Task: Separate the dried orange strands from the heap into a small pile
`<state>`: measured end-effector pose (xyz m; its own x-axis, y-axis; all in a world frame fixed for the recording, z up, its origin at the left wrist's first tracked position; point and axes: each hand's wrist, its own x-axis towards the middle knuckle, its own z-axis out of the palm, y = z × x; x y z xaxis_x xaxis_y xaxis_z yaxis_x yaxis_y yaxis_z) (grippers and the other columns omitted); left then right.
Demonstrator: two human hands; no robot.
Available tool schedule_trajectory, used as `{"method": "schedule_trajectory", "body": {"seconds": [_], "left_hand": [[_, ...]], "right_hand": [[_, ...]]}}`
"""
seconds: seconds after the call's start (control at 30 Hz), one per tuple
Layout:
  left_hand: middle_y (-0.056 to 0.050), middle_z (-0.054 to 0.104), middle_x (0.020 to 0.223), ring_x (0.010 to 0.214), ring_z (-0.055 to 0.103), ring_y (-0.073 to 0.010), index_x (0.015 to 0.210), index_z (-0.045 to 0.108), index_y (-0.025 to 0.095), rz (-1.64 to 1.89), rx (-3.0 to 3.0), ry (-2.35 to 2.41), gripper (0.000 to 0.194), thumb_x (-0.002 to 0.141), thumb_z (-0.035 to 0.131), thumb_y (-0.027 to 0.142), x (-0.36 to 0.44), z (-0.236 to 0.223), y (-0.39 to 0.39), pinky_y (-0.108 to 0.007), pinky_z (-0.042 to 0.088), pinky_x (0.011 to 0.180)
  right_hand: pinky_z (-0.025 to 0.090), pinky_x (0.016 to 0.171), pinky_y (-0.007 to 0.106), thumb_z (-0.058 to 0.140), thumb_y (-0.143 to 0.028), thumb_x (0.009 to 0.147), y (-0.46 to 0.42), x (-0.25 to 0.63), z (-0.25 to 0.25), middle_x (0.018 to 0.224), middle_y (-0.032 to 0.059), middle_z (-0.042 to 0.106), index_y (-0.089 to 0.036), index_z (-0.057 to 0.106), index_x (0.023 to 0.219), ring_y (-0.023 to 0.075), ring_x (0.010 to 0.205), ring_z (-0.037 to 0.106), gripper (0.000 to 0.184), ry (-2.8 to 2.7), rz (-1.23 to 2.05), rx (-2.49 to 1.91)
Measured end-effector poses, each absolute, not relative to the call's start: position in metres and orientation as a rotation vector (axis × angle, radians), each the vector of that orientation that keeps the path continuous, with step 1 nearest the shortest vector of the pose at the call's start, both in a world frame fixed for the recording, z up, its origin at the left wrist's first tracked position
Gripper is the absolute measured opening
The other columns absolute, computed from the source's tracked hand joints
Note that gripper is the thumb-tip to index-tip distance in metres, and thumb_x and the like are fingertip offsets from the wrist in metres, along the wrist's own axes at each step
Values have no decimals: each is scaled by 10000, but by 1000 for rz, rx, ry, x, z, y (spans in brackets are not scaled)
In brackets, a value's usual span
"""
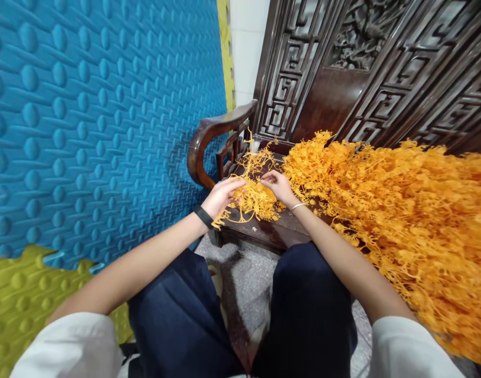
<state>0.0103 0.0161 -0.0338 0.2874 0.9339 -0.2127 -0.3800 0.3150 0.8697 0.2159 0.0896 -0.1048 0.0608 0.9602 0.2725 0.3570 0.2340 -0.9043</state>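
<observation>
My left hand [224, 195], with a black band at the wrist, is closed around the stem side of an orange branching plastic sprig [259, 199]. The thin curling arms of the sprig spread between my two hands, over the dark wooden seat [269, 231]. On the sprig's right side is my right hand [278, 186], its thumb and fingertips drawn together in a pinch at the sprig's edge. What lies between those fingertips is too small to make out. Behind my hands, more thin orange stems [256, 161] lie loosely on the seat.
A large heap of orange plastic sprigs [413, 210] covers the seat to the right. The bench has a curved armrest [203, 149] and a carved back [327, 100]. A blue foam mat [106, 131] stands at the left; a small white scrap [254, 229] lies near the seat's front edge.
</observation>
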Motion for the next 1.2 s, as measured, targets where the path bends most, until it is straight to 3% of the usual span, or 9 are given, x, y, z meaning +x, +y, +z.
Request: {"method": "schedule_trajectory", "body": {"seconds": [0.2, 0.37, 0.43, 0.57, 0.7, 0.8, 0.97, 1.2], "left_hand": [[-12, 639, 768, 668, 574, -95, 778, 639, 128, 1032, 892, 860, 162, 655, 714, 202, 13, -32, 30, -226, 454, 590], [-10, 639, 745, 638, 565, -89, 787, 636, 130, 1074, 907, 864, 197, 640, 733, 220, 7, -37, 37, -242, 490, 605], [-12, 638, 735, 641, 573, -91, 778, 635, 125, 1060, 894, 891, 186, 643, 731, 208, 5, -41, 37, -237, 494, 601], [-25, 647, 779, 656, 589, -99, 817, 642, 123, 1005, 911, 900, 183, 669, 717, 201, 3, -39, 29, -260, 523, 625], [-79, 669, 901, 759, 646, -167, 898, 660, 121, 813, 1094, 764, 320, 731, 668, 393, -11, -17, 21, -296, 540, 632], [-112, 677, 1010, 772, 657, -175, 974, 667, 124, 762, 1389, 710, 373, 709, 691, 385, -30, 2, 19, -287, 533, 649], [-22, 621, 568, 493, 578, -111, 670, 640, 122, 1179, 1493, 872, 227, 750, 613, 333, -49, 7, 29, -232, 471, 516], [-28, 656, 738, 669, 625, -107, 780, 623, 154, 1493, 1415, 822, 202, 791, 562, 345, -38, 1, 32, -211, 480, 620]], "right_hand": [[466, 755, 326, 701, -457, 636, 79, 212, -91, 774, 22, 620, -184, 583, 792, 150, 744, 569, 336, -1351, 728, -1201], [464, 609, 258, 510, -620, 769, 45, 209, -57, 717, 33, 633, -187, 646, 786, 127, 661, 589, 454, -1323, 1176, -1072], [465, 618, 251, 577, -581, 748, 33, 207, -49, 721, 28, 648, -183, 676, 831, 116, 657, 594, 418, -1388, 1288, -1046], [477, 678, 273, 765, -362, 631, 22, 200, -43, 753, 3, 671, -193, 701, 816, 111, 675, 584, 258, -1482, 1198, -1039], [478, 712, 278, 733, -321, 680, 21, 201, -38, 827, -12, 668, -239, 701, 812, 111, 736, 576, 158, -1363, 1024, -938], [481, 722, 275, 704, -312, 707, 21, 207, -33, 894, -21, 652, -271, 680, 839, 115, 779, 568, 140, -1276, 880, -871], [492, 777, 286, 654, -331, 750, 18, 213, -29, 924, -8, 618, -281, 630, 884, 127, 840, 573, 145, -1328, 759, -849], [488, 744, 298, 656, -229, 786, -7, 198, -14, 864, -1, 648, -265, 706, 835, 131, 809, 590, 78, -1826, 933, -642]]}}
